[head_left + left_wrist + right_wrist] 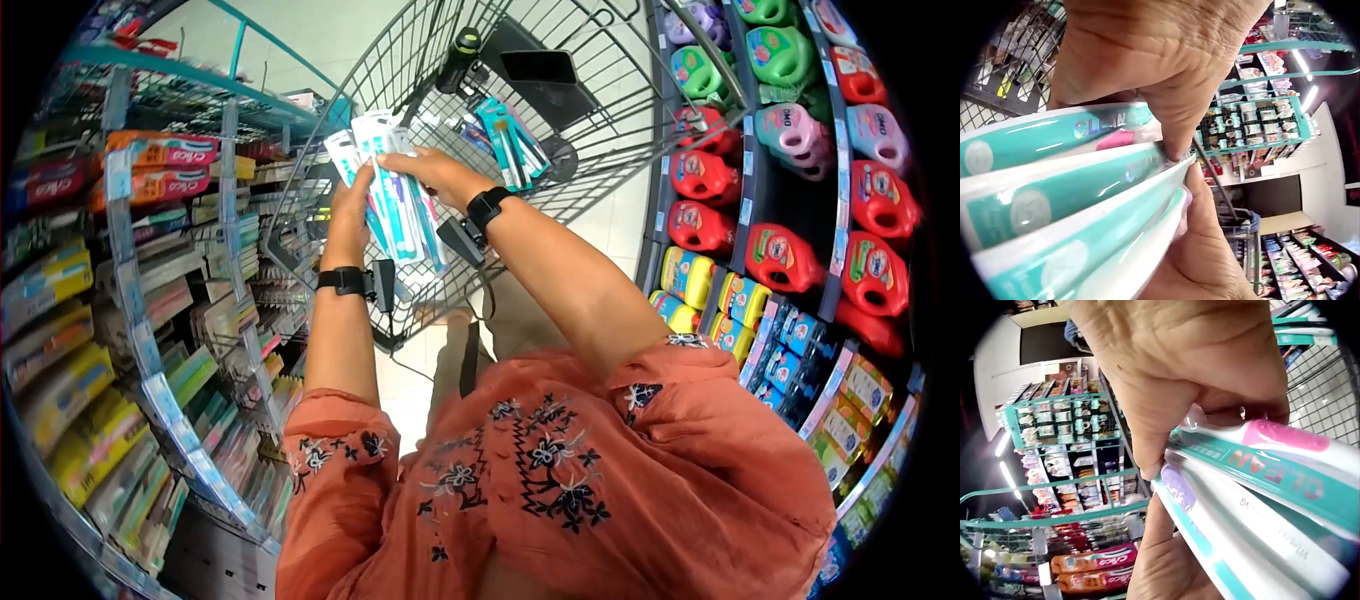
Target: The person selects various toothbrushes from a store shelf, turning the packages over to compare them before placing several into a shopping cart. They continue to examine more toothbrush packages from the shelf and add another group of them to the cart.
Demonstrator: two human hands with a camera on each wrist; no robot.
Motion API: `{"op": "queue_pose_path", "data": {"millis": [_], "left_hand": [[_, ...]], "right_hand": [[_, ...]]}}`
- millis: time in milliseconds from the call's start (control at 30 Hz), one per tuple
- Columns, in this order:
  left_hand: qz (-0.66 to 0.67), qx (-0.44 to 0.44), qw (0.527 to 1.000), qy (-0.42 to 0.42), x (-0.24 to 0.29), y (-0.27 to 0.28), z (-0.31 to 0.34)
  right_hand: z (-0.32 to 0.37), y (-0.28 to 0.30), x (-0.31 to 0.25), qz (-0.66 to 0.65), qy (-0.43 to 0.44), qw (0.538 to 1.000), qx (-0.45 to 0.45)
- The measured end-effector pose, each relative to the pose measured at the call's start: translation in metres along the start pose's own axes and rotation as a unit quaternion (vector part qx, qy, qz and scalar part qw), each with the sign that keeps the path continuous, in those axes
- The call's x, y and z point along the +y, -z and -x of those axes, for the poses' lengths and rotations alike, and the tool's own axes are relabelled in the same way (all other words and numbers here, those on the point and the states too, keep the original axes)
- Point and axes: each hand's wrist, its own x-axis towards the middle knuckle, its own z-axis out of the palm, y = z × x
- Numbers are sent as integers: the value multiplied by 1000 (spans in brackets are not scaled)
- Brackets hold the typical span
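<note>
Above the near part of the cart, both hands hold a fanned bunch of toothbrush packs (400,215), teal and white. My left hand (348,222) grips the bunch's left side, its thumb lying along the packs. From the other side my right hand (440,174) pinches them near the top, with the thumb on the front. Close up in the left wrist view, several packs (1054,206) overlap, "CLEAN" printed on the teal card. Pink and purple toothbrush handles (1288,436) show through the clear plastic in the right wrist view. Fingers behind the packs are mostly hidden.
More toothbrush packs (512,145) lie in the wire shopping cart (610,150), beside a dark bottle (462,50) and a phone (540,67). Racks of packaged toothbrushes (160,170) line the left. Shelves of detergent bottles (785,255) stand close on the right.
</note>
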Motion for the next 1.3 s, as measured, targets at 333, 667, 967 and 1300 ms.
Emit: {"op": "queue_pose_path", "data": {"millis": [333, 667, 967, 1300], "left_hand": [[-29, 18, 994, 102, -91, -9, -113], [-310, -28, 943, 115, -80, 0, -202], [-298, 0, 952, 70, -117, 12, -240], [-429, 47, 902, 16, -157, 31, -254]], "right_hand": [[-56, 85, 11, -28, -113, 979, 170], [-132, 136, 73, -227, -69, 967, 98], [-179, 162, 104, -262, -69, 947, 172], [-172, 164, 95, -96, -92, 946, 295]]}}
